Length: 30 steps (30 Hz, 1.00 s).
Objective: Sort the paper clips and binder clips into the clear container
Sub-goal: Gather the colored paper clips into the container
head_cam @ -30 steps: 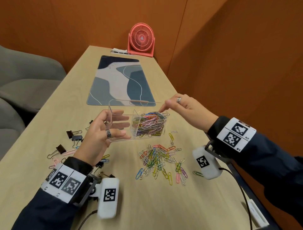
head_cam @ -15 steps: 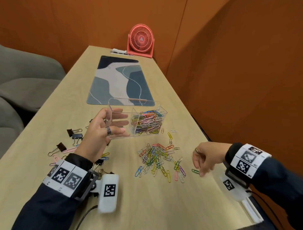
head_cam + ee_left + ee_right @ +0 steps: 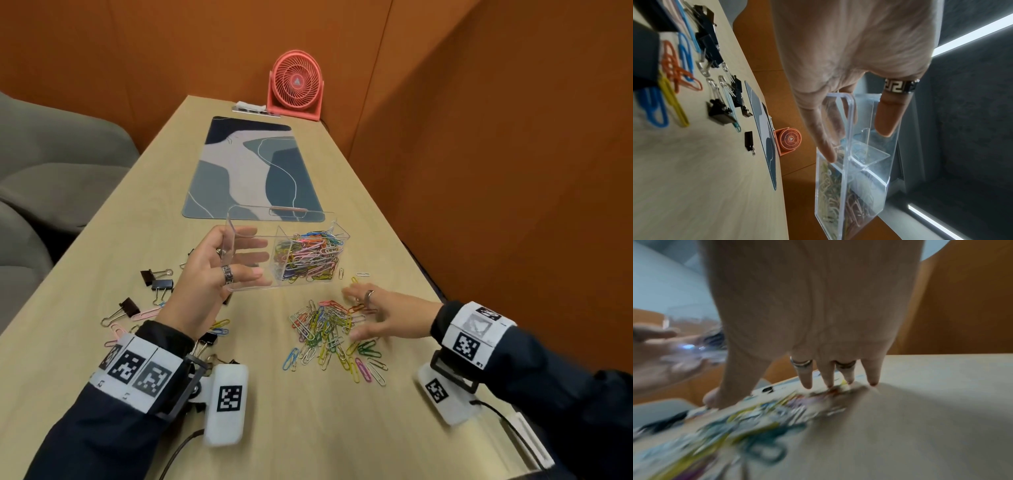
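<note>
My left hand grips the left end of the clear container, thumb on the outside and fingers showing through the wall, holding it tilted above the table; the left wrist view shows the same container. Its right compartment is packed with coloured paper clips. A loose pile of paper clips lies on the table below it. My right hand reaches over the pile's right side with fingers spread, fingertips touching the table at the clips. Black binder clips lie at the left, behind my left wrist.
A blue patterned mat lies beyond the container, and a pink fan stands at the table's far end. An orange wall runs close along the right edge. Grey seats sit to the left. Larger coloured clips lie among the binder clips.
My right hand left the container, dropped to the table's right side, then swept left onto the loose paper clip pile with fingers spread. The left hand kept holding the container.
</note>
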### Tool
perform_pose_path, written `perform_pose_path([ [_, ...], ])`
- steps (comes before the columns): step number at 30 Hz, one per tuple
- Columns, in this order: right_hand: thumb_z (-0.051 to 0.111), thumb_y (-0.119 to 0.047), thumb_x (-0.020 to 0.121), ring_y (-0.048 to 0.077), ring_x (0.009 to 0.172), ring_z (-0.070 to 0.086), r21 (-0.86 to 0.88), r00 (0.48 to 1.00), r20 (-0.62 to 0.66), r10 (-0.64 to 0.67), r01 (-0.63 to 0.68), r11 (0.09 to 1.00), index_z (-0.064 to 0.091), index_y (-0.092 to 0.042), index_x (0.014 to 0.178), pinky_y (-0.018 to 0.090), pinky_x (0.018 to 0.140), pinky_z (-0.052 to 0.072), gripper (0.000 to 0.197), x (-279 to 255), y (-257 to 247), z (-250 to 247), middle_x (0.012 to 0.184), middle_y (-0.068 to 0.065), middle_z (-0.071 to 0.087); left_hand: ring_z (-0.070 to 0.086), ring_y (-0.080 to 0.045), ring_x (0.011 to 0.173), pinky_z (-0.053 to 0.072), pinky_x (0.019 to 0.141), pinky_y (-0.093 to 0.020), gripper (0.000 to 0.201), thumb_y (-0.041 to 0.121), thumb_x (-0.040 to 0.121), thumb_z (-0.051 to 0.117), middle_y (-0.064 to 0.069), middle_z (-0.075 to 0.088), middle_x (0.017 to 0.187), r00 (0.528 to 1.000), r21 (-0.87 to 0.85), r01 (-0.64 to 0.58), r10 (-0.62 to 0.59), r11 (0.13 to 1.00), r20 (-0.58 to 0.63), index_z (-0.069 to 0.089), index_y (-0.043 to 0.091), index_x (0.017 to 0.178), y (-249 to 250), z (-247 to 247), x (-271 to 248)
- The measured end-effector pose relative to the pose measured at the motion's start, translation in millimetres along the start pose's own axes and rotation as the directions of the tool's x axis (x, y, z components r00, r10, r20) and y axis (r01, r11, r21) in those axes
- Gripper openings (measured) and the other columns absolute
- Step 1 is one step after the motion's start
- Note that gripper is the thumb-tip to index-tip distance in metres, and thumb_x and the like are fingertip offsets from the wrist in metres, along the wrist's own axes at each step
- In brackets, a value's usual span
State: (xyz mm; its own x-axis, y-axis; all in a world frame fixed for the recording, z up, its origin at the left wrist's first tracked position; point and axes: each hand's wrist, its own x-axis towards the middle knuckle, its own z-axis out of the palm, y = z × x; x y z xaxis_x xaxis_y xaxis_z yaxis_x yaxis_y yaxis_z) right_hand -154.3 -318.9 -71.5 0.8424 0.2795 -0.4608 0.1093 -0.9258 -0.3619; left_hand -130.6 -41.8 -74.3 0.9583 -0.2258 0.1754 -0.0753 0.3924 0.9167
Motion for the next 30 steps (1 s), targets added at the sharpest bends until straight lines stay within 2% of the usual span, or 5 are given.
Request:
perform_pose_path([
  [4,0.057,-0.054,0.082,0.013,0.144,0.011,-0.148,0.996,0.06,-0.067,0.075,0.986,0.015,-0.027,0.149,0.023,0.115,0.013,0.083,4,-19,10,0.158,-0.004,0.001,0.064,-0.026,0.097,0.057,0.066,-0.035,0.048,-0.002,0.058,0.06,-0.007,0.066,0.102,1.0,0.008,-0.003,0.003,1.0,0.002,0.054,0.008,0.104,0,1,-1],
  [8,0.062,-0.049,0.082,0.012,0.137,0.032,-0.104,0.99,0.016,-0.14,0.141,0.985,0.037,-0.026,0.142,0.019,0.107,0.027,0.068,-3,-28,6,0.15,-0.004,0.03,0.064,-0.026,0.096,0.057,0.065,-0.035,0.049,-0.003,0.058,0.06,-0.009,0.065,0.103,1.0,0.004,-0.015,0.015,1.0,-0.008,0.052,0.005,0.106,1,-1,0],
  [15,0.08,-0.05,0.062,0.019,0.13,0.028,-0.165,0.986,0.0,-0.165,0.163,0.973,0.034,-0.051,0.132,0.039,0.109,0.03,0.084,11,-40,15,0.142,-0.009,0.027,0.065,-0.027,0.098,0.057,0.066,-0.035,0.057,0.0,0.051,0.067,-0.008,0.066,0.103,1.0,0.018,-0.016,0.016,1.0,0.005,0.053,0.005,0.106,0,-3,0],
  [20,0.083,-0.023,0.065,0.005,0.093,0.043,-0.002,0.978,-0.035,-0.204,0.204,0.979,0.059,-0.027,0.113,0.007,0.078,0.036,0.054,18,-43,13,0.111,-0.006,0.041,0.065,-0.026,0.098,0.057,0.066,-0.034,0.066,0.008,0.045,0.071,-0.008,0.065,0.104,1.0,0.015,-0.013,0.013,1.0,0.006,0.052,0.005,0.108,-1,-3,0],
  [30,0.078,-0.022,0.072,-0.001,0.062,0.047,0.029,0.983,-0.123,-0.137,0.141,0.99,0.071,-0.014,0.093,0.008,0.056,0.034,0.023,21,-39,10,0.085,-0.003,0.061,0.065,-0.027,0.097,0.057,0.066,-0.035,0.074,0.014,0.044,0.072,-0.008,0.066,0.103,1.0,0.025,-0.016,0.016,1.0,-0.003,0.05,-0.003,0.112,0,-2,0],
])
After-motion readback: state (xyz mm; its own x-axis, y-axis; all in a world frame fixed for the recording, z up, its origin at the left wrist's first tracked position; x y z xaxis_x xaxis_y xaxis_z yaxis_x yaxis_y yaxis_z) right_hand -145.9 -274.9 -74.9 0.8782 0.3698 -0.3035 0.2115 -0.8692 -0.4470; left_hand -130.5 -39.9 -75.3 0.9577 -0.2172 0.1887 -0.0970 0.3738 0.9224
